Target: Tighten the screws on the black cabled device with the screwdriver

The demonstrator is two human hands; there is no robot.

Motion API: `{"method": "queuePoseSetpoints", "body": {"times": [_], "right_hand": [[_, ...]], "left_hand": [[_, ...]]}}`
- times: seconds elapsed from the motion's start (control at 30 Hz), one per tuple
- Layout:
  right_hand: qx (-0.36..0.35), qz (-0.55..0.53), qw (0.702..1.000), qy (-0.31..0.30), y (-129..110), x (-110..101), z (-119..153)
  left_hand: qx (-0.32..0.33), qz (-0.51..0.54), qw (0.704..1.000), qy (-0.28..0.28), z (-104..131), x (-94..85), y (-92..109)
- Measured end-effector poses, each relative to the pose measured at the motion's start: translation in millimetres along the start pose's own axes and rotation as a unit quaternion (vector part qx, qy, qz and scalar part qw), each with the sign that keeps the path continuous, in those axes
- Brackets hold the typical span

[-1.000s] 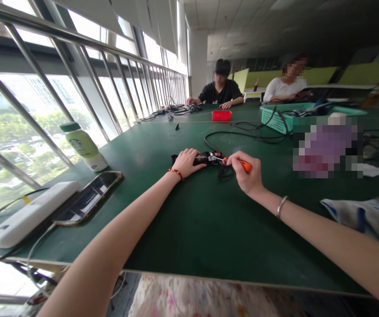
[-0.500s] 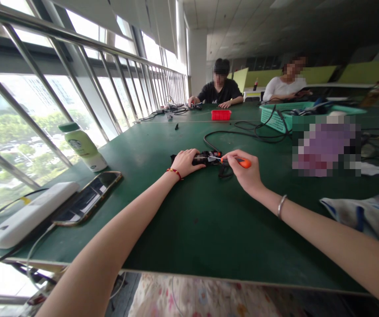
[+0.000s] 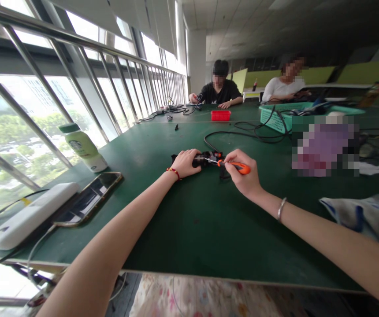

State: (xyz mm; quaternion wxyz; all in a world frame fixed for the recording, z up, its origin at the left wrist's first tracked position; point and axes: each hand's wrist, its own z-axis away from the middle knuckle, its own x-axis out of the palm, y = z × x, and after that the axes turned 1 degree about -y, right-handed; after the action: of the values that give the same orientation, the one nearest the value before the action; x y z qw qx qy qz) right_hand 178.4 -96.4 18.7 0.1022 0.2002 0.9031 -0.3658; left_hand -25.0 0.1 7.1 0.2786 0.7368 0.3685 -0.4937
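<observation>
Under my left hand (image 3: 186, 164) lies a long black corded device (image 3: 216, 155), its fingers wrapped over the left part and pressing it to the table. Dark inner parts and a bit of orange show at the device's right end. My right hand (image 3: 247, 178) grips a screwdriver (image 3: 240, 167) by its orange and black handle. The thin metal shaft points left, and its tip lies at the device beside my left thumb. Whether the tip sits in a screw is too small to tell. A black cable (image 3: 209, 139) runs from the device toward the back right.
At left stand a green-capped bottle (image 3: 83, 148), a phone (image 3: 90, 198) and a white power strip (image 3: 31, 215). Farther back are a small black piece (image 3: 176, 127), a red tray (image 3: 221, 116) and a green basket (image 3: 277, 119). A cloth (image 3: 364, 213) lies right. Two people sit beyond.
The screwdriver tip has shifted left along the device, nearer my left thumb. My left hand stays on the device. Across the table, a person's hand has raised a dark cabled item.
</observation>
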Motion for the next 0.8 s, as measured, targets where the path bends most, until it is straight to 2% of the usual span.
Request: {"method": "queuePoseSetpoints", "body": {"times": [0.3, 0.5, 0.8], "right_hand": [[-0.007, 0.014, 0.999, 0.046, 5.3, -2.9, -4.1], [0.008, 0.041, 0.998, 0.054, 5.4, -3.9, -3.1], [-0.011, -0.006, 0.999, 0.044, 5.6, -3.0, -5.0]], "left_hand": [[0.002, -0.01, 1.0, 0.008, 1.6, -0.2, 1.9], [0.002, -0.013, 1.0, 0.007, 1.2, -0.1, 1.4], [0.011, -0.014, 1.0, 0.014, 0.8, 0.8, 0.7]]}}
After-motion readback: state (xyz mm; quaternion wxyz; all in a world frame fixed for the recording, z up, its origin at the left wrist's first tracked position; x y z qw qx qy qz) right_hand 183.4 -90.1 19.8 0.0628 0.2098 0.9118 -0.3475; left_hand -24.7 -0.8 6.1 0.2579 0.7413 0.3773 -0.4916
